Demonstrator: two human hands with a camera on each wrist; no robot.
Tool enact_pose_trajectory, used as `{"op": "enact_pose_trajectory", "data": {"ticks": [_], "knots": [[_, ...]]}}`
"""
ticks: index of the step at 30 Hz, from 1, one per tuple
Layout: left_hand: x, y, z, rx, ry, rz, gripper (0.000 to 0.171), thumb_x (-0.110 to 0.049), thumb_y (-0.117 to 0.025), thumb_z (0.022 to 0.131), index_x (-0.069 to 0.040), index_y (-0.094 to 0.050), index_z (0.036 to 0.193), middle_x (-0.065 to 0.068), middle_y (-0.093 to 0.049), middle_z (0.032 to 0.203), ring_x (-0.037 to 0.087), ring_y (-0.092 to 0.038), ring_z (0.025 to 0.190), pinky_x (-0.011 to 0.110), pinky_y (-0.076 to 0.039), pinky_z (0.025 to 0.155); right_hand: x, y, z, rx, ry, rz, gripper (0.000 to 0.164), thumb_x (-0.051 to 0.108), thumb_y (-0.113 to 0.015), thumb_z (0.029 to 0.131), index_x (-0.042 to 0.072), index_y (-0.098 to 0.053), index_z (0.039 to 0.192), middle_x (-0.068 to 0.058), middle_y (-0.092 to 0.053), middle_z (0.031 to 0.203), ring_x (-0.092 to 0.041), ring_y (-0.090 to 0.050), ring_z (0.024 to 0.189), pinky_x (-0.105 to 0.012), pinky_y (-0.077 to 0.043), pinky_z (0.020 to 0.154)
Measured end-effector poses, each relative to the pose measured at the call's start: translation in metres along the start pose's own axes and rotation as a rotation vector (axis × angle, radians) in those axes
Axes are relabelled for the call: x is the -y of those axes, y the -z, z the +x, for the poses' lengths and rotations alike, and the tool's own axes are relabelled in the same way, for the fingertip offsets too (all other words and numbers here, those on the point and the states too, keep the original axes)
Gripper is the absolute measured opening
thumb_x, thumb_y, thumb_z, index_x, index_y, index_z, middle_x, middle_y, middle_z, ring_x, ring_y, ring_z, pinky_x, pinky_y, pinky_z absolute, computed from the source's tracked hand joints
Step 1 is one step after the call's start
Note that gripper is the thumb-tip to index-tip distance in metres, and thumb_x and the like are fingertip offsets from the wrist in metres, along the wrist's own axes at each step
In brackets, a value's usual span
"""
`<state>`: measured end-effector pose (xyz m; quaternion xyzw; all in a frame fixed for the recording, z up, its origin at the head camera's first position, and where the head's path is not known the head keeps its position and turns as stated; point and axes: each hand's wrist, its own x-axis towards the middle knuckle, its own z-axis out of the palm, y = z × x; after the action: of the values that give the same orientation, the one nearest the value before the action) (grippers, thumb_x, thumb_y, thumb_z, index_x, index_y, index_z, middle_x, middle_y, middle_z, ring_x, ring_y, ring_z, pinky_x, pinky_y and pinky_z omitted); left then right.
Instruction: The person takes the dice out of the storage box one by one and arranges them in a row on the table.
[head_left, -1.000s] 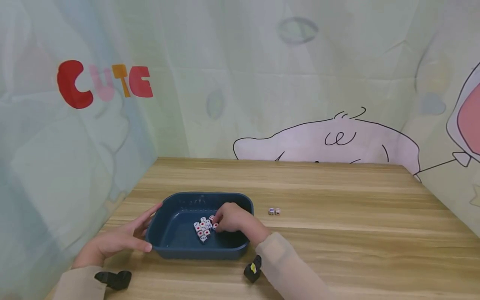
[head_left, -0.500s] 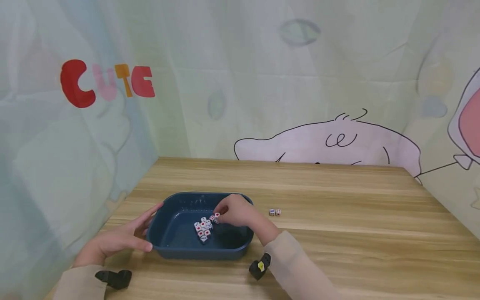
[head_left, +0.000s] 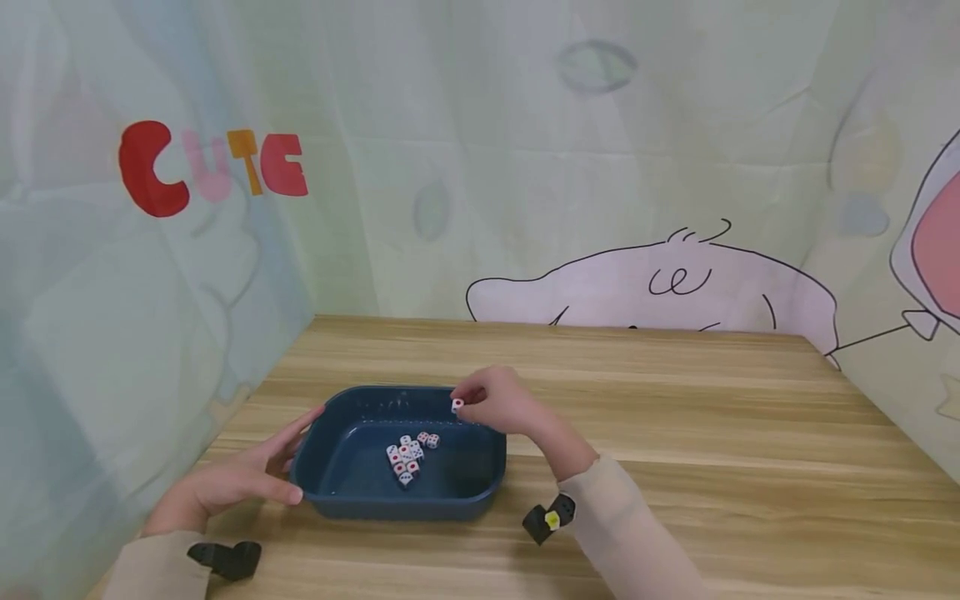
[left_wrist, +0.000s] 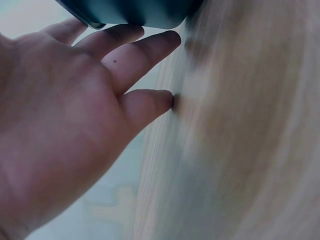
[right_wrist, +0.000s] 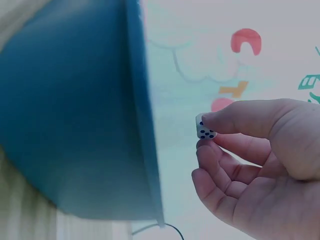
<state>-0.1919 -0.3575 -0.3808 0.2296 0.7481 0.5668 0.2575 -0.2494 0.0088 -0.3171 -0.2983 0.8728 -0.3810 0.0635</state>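
Between thumb and fingertips, my right hand (head_left: 501, 403) pinches one white die (head_left: 457, 405), raised over the back right rim of a dark blue tub (head_left: 405, 502). Blue pips show on that die (right_wrist: 205, 131) in the right wrist view. Several more dice (head_left: 405, 454) lie bunched on the tub's floor, with red and dark pips. My left hand (head_left: 240, 481) rests against the tub's left side, fingers spread and fairly straight. In the left wrist view, the left fingers (left_wrist: 145, 52) lie along the tub's wall (left_wrist: 140, 12).
The wooden table (head_left: 675, 433) reaches back to a printed cloth backdrop (head_left: 390, 167), which also runs along the left and right sides. A dark wrist camera (head_left: 551, 518) hangs under the right sleeve.
My right hand has lifted a die from the tub's floor and carried it up and right to the rim. It now covers the two dice outside the tub. The left hand stays put.
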Motion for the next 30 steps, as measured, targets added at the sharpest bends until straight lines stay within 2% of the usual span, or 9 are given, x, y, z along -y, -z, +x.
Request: {"op": "enact_pose_trajectory", "data": {"ticks": [7,19,30], "knots": [[0.000,0.000,0.000,-0.002,-0.009,0.002,0.105,-0.009,-0.066,0.087,-0.021,0.013,0.154,0.038,0.006,0.152,-0.003,-0.039,0.122,0.022,-0.039,0.095,-0.013,0.020,-0.007,-0.080,-0.048,-0.039,0.020,0.008,-0.068,0.086,0.002,-0.073,0.105,-0.006,-0.070,0.092,-0.016,-0.063,0.082,-0.030,-0.052,0.073],[0.001,-0.001,0.000,-0.003,0.004,-0.003,0.104,-0.010,-0.066,0.087,-0.023,0.012,0.154,0.037,0.005,0.153,0.000,-0.038,0.123,0.023,-0.040,0.095,-0.047,0.053,-0.026,-0.116,-0.120,-0.070,0.025,0.012,-0.066,0.088,-0.001,-0.070,0.109,-0.008,-0.069,0.095,-0.019,-0.062,0.086,-0.035,-0.052,0.076],[0.001,0.000,-0.001,0.008,-0.006,-0.011,0.104,-0.009,-0.065,0.088,-0.021,0.014,0.154,0.037,0.006,0.152,-0.001,-0.040,0.124,0.023,-0.040,0.096,-0.078,0.066,-0.043,-0.147,-0.199,-0.052,0.025,0.011,-0.066,0.088,-0.004,-0.069,0.108,-0.009,-0.068,0.094,-0.019,-0.060,0.085,-0.035,-0.050,0.074]]}}
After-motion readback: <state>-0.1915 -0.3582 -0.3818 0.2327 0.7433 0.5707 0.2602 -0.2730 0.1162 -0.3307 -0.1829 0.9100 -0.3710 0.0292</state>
